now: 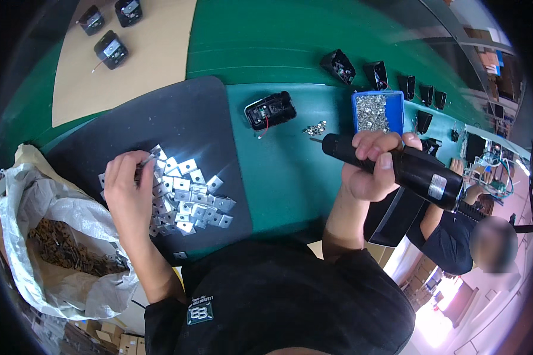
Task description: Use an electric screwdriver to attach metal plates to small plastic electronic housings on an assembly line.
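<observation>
Green worktop [290, 183], screwdriver [419, 170] slanting, bit [316, 139] apparently pointing left

Materials and finishes. Square plates [182, 195]: bare metal, smooth and bright, some faces throwing glare. Power screwdriver [417, 173]: black plastic-looking body, smooth with a low sheen; its label [437, 186] is pale and flat. Mat [210, 109]: dark grey, smooth, matt. Bench top [290, 171]: green, smooth, softly reflective. Tray [399, 112]: blue plastic. Screws [370, 112]: shiny metal. Housing [286, 106]: black plastic, glossy at the edges. Sheet [142, 68]: matt brown cardboard. Sack [18, 213]: white, crinkled plastic. Shirt [266, 290]: matt black cloth.
</observation>
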Motion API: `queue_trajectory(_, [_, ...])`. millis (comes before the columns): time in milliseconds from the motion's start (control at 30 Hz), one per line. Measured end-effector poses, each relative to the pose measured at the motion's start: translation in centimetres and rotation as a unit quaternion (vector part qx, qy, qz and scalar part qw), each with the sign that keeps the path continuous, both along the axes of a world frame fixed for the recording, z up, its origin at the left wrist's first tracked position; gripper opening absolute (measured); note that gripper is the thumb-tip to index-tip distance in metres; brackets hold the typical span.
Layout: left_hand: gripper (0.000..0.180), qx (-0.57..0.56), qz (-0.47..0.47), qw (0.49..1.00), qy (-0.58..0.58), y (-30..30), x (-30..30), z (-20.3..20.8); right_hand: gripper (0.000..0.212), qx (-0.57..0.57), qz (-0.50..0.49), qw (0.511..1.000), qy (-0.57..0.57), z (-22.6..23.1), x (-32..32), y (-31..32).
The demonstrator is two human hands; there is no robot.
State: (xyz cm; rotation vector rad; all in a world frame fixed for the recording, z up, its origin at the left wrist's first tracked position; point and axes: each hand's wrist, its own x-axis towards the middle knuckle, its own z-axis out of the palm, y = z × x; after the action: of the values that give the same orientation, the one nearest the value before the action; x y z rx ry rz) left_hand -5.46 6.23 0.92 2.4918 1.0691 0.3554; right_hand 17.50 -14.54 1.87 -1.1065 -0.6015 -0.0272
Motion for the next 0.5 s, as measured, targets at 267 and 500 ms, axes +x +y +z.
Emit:
queue_trajectory(267, [0.014, -0.061, -0.166, 0.978, -0.114, -1.5, 6.4, 1.0, 0.044, 0.016, -0.034, 0.999, -0.018, -1.0, 0.7, 0.4])
queue_trajectory(500, [0.015, -0.043, -0.336, 0.932, -0.130, -1.4, 12.4, 1.2, 0.044, 0.025, 0.016, 0.999, 0.029, -0.5, -0.2, 0.3])
